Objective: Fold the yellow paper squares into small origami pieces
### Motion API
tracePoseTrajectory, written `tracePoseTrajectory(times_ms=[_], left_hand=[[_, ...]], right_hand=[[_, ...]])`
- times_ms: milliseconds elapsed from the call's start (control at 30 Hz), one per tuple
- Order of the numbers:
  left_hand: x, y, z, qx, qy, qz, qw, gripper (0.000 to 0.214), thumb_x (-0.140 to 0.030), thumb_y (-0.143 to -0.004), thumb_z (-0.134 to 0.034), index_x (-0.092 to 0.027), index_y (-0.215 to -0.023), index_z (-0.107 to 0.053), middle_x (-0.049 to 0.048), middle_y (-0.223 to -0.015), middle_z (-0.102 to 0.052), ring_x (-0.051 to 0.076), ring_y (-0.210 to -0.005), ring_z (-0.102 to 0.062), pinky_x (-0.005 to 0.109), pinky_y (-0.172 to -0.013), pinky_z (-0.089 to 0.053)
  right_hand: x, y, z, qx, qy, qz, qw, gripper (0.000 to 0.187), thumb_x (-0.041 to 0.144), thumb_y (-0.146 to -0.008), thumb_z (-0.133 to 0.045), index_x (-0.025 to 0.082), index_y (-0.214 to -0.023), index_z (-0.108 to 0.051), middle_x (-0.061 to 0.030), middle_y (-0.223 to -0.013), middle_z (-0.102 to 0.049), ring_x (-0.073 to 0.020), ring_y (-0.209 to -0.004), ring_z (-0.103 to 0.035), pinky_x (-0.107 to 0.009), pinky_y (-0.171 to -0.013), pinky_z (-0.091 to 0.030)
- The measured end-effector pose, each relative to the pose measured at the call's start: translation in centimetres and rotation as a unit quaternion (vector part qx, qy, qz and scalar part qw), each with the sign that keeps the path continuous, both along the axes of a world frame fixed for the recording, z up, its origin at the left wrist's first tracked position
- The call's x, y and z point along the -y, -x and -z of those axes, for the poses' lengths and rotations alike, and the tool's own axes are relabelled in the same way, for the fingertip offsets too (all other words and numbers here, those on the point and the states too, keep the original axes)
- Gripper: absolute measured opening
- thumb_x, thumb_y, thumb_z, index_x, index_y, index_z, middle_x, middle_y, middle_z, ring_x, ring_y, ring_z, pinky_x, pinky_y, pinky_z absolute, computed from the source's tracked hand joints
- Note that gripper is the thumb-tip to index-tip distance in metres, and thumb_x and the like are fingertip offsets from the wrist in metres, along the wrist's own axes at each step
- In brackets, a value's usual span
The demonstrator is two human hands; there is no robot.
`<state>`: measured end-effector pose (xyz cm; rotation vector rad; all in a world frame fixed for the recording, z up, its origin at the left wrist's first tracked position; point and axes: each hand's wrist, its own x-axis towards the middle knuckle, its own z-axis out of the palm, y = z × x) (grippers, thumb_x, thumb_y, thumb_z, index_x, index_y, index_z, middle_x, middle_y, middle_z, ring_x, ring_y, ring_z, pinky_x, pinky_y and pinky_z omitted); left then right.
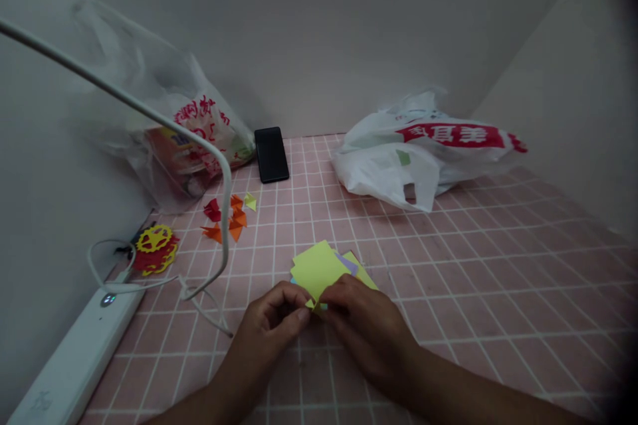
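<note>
A small stack of coloured paper squares, yellow on top (319, 267), lies on the pink checked table (473, 265) just in front of me. My left hand (272, 322) pinches the near corner of the yellow sheet with thumb and fingers closed. Opposite it, my right hand (361, 322) grips the same corner, fingers curled on the paper. Purple and other yellow sheets show under the top one.
Orange, red and yellow paper scraps (229, 216) and a red-and-yellow paper cutout (155, 249) lie at the left. A black phone (271, 154) lies at the back between two plastic bags (423, 146), (164, 126). A white lamp arm (149, 116) and base (74, 358) stand at the left.
</note>
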<state>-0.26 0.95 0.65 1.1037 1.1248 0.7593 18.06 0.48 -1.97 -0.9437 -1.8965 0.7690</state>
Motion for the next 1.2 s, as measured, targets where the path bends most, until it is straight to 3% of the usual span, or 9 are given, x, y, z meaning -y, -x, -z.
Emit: tracePoseTrajectory(times_ms=[500,833,1033,1200], left_hand=[[0.08,-0.02,0.31,0.013,-0.002,-0.003,1.000,0.011,-0.029,-0.078,-0.067,-0.018,-0.077,-0.064,0.0010,-0.079,-0.059,0.017,-0.080,-0.053,0.029,-0.076,-0.041],[0.37,-0.08,0.66,0.037,0.048,-0.019,0.998,0.015,-0.029,-0.077,-0.072,-0.017,-0.078,-0.064,-0.0004,-0.075,-0.059,0.014,-0.074,-0.052,0.027,-0.071,-0.040],[0.28,-0.36,0.88,0.086,0.080,-0.047,0.992,0.020,-0.029,-0.074,-0.075,-0.017,-0.083,-0.062,-0.0005,-0.078,-0.062,0.014,-0.074,-0.055,0.027,-0.071,-0.042],[0.08,-0.31,0.66,0.063,0.067,-0.024,0.995,0.014,-0.028,-0.076,-0.071,-0.016,-0.082,-0.066,-0.0005,-0.075,-0.063,0.014,-0.074,-0.056,0.028,-0.073,-0.042]], right_hand=[[-0.07,-0.10,0.08,0.022,0.001,0.002,1.000,0.014,0.008,-0.092,-0.051,0.021,-0.093,-0.056,-0.0013,-0.082,-0.059,-0.0151,-0.074,-0.057,-0.026,-0.064,-0.042],[0.12,0.11,-0.12,0.069,-0.087,0.031,0.993,0.020,0.012,-0.095,-0.047,0.019,-0.085,-0.062,-0.0030,-0.076,-0.061,-0.0137,-0.065,-0.055,-0.025,-0.057,-0.044],[0.25,0.18,0.20,0.071,-0.101,0.048,0.991,0.020,0.014,-0.096,-0.049,0.020,-0.082,-0.063,-0.0028,-0.075,-0.061,-0.0140,-0.065,-0.056,-0.024,-0.056,-0.045],[0.27,0.08,0.14,0.073,-0.107,0.041,0.991,0.018,0.012,-0.094,-0.051,0.020,-0.084,-0.064,-0.0025,-0.076,-0.061,-0.0141,-0.065,-0.056,-0.025,-0.057,-0.045]])
